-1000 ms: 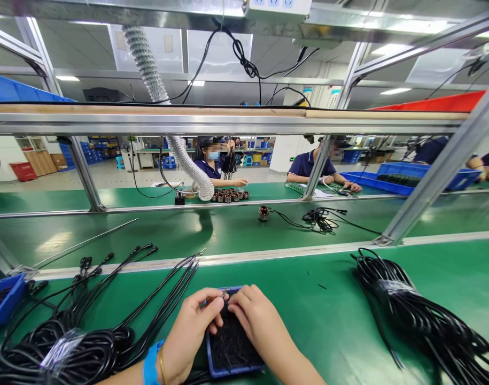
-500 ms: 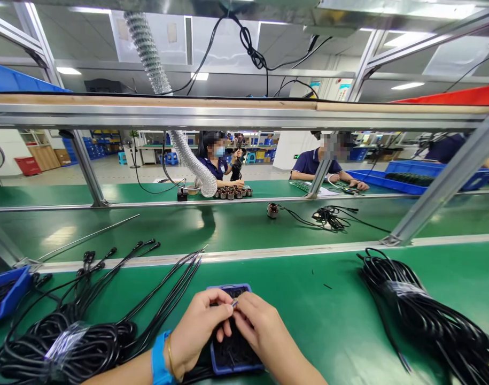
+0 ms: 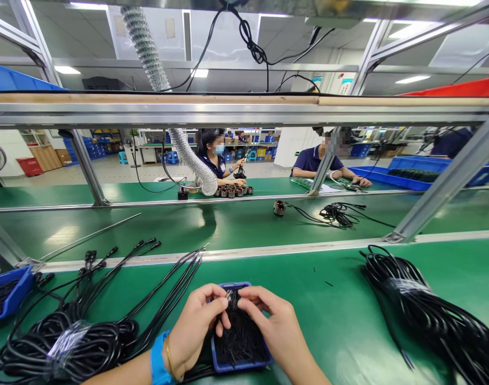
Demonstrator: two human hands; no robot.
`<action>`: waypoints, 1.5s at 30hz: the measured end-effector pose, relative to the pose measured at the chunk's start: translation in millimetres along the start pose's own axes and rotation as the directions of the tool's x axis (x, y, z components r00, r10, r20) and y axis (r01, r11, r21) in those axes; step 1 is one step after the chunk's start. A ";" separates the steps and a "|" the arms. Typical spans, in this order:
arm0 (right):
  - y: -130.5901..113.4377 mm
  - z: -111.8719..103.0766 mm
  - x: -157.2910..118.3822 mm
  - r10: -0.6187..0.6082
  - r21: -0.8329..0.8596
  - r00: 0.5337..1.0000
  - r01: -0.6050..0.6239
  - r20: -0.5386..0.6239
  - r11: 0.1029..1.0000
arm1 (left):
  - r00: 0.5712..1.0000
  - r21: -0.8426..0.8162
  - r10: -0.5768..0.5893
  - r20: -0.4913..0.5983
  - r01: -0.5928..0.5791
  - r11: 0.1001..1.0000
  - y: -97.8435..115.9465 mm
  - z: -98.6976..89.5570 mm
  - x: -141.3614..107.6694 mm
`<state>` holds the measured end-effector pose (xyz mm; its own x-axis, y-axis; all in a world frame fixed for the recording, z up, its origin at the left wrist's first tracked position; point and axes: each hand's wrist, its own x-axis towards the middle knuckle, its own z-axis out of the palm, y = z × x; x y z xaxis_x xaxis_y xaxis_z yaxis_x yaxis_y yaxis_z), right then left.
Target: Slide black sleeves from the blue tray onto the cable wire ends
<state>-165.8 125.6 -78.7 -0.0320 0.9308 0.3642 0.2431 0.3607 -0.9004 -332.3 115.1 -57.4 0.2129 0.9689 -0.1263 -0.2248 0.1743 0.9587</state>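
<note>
My left hand, with a blue band and a gold bangle at the wrist, pinches the end of a cable whose thin coloured wires show at the fingertips. My right hand is a short gap to the right, thumb and forefinger pressed together. Whatever it holds, if anything, is too small to make out. Under both hands sits a small blue tray filled with short black tube pieces. The rest of the held cable is mostly hidden by my left hand and forearm.
A coiled black cable bundle lies left, another right. At far left stands a blue bin. A copper-wound motor part with cables rests beyond the metal rail. Two co-workers sit across the bench.
My right hand has drawn away to the right from the wire end, opening a gap between the hands. The motor part and its cables have shifted slightly right. A co-worker's raised hand has lowered.
</note>
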 end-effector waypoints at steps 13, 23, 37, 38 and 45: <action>-11.0 5.9 -11.7 -0.035 0.129 0.969 0.068 -0.243 0.989 | 0.995 0.036 -0.052 0.085 0.049 0.998 -0.4 6.0 -8.1; -6.8 6.9 -16.2 -0.165 0.026 0.964 0.174 -0.209 0.984 | 0.995 0.036 -0.061 0.075 0.058 0.998 -0.4 6.2 -10.0; -10.6 2.9 -10.7 -0.599 -0.176 0.798 0.582 -0.063 0.794 | 0.996 -0.044 -0.050 0.079 0.053 0.998 -1.4 3.4 -9.6; -10.2 1.6 -10.3 -0.578 -0.169 0.811 0.559 -0.091 0.811 | 0.995 -0.044 -0.049 0.081 0.053 0.998 -1.7 3.3 -9.5; -7.7 1.4 -5.1 -0.208 0.104 0.945 0.240 -0.252 0.965 | 0.990 0.031 -0.104 0.097 0.102 0.994 -4.4 4.0 -11.3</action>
<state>-168.9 118.1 -74.0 0.1637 0.7895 0.5915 0.1264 0.5778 -0.8063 -329.9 102.7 -59.2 0.3268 0.9236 -0.2002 -0.1724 0.2665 0.9483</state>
